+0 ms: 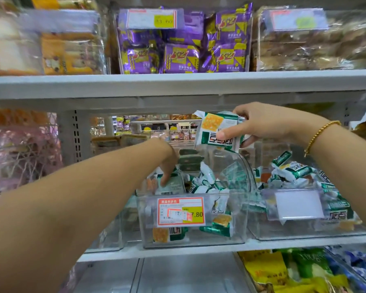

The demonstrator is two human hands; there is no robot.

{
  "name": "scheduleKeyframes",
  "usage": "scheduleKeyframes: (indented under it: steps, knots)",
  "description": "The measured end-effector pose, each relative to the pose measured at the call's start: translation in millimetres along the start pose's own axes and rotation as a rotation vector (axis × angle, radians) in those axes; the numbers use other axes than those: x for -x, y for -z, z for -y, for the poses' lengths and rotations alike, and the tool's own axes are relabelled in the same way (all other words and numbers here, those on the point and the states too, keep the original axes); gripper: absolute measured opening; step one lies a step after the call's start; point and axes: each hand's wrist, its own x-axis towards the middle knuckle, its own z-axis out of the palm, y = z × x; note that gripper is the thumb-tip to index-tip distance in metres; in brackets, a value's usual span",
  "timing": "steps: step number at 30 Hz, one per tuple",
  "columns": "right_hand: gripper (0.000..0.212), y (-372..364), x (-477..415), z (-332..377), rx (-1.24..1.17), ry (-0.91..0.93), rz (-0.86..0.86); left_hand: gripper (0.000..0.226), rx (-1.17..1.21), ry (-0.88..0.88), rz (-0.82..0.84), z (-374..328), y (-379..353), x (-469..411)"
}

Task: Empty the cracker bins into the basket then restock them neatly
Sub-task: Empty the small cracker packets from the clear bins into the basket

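"Reporting right hand (262, 123): pinches 1 cracker packet (217, 129) above the middle bin (190, 240)."
"Left hand (167, 163)?"
"Inside that bin, fingers touching a 2nd packet (172, 186); grip cannot be told."

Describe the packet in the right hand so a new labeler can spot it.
On the middle shelf, find the clear bin with the red-bordered price tag. Just above it the right hand pinches one cracker packet. It is the only green-and-white packet held up above the bins; the others lie heaped inside.
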Motion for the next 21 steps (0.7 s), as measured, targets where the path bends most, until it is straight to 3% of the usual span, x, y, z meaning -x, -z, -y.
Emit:
scheduleKeyframes:
  steps: [4,12,18,21]
  knots:
    - [0.056,-5.5,-0.4,-3.8,-0.025,0.044,-0.046,0.082,-0.024,0.021,0.097,-0.6,-2.6,0.2]
    - [0.069,-1.2,5.0,-17.2,-0.171,0.01,-0.112,0.071,0.084,0.013,0.178,-2.0,-2.8,-2.9]
    - [0.082,3.6,14.9,-15.4,-0.208,0.017,-0.142,0.068,0.123,-0.014,0.148,-0.4,-2.0,-1.8]
    - [0.067,4.5,18.9,-16.1,-0.232,0.012,-0.156,0.064,0.209,-0.021,0.136,1.6,-1.1,2.7]
